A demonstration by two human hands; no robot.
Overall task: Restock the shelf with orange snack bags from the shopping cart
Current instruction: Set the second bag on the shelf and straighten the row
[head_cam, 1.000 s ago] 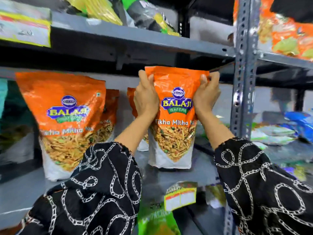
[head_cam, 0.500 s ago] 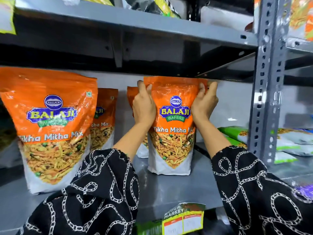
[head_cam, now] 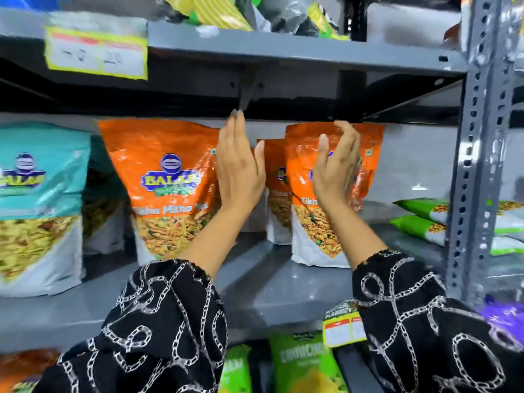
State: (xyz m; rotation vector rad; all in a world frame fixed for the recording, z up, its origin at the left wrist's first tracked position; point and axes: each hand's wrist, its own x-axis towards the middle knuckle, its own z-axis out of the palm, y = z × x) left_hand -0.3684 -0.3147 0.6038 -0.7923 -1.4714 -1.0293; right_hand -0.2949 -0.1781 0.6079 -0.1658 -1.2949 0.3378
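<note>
- The left hand is raised with flat, spread-out fingers, grasping nothing.
- The right hand is loosely curved with its palm facing left, also empty, in front of the upper part of an orange foil snack bag.
- That bag stands upright on the grey metal shelf, with a second orange bag just behind it.
- A larger-looking orange snack bag stands to the left, beside a teal snack bag.
- Green packets lie flat at the right.
</note>
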